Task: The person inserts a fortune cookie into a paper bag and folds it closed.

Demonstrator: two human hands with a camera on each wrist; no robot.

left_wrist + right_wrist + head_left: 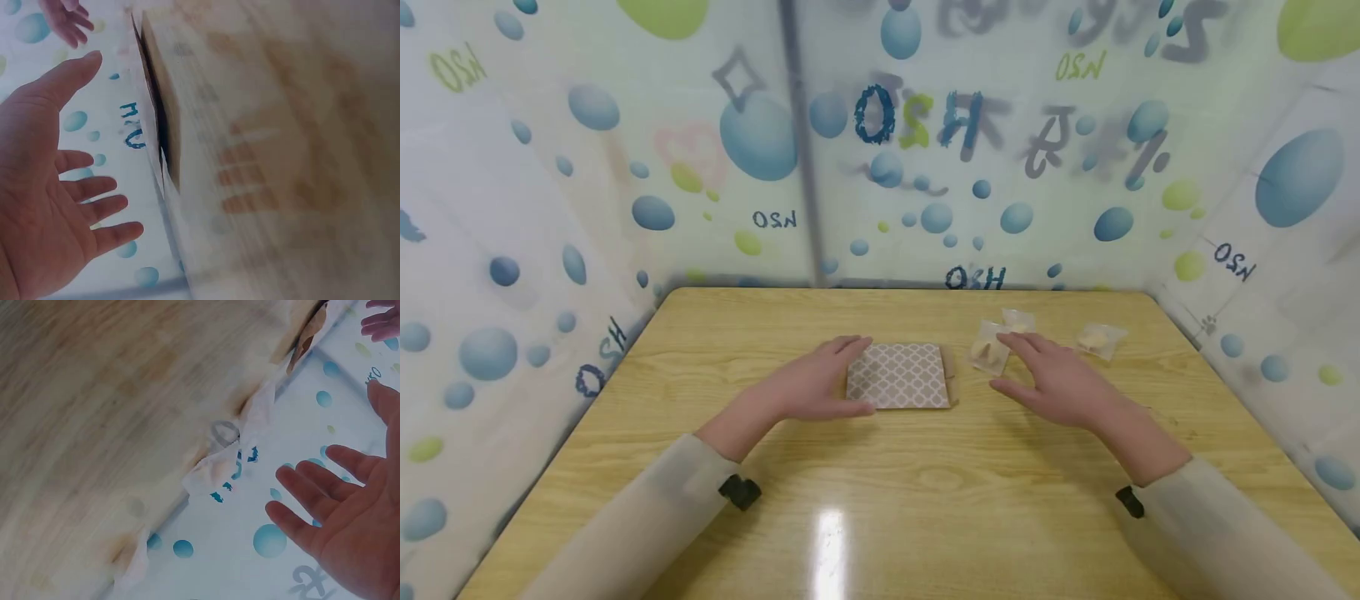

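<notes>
Near the left hand (pixel 816 382), 1 patterned box (pixel 898 377)

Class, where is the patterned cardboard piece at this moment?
In the head view, the patterned cardboard piece lies on the table, between the left hand and the right hand, nearer the left.

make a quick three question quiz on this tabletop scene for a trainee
1. Count: how many small, clear plastic packets lie on the light brown, wood-grain table?

2. True or false: the right hand holds nothing.

3. Choose: what is nearest the left hand?
A) a packet
B) the flat, rectangular, grey-and-white patterned cardboard item
C) the right hand

Key: 1. Three; 2. True; 3. B
</notes>
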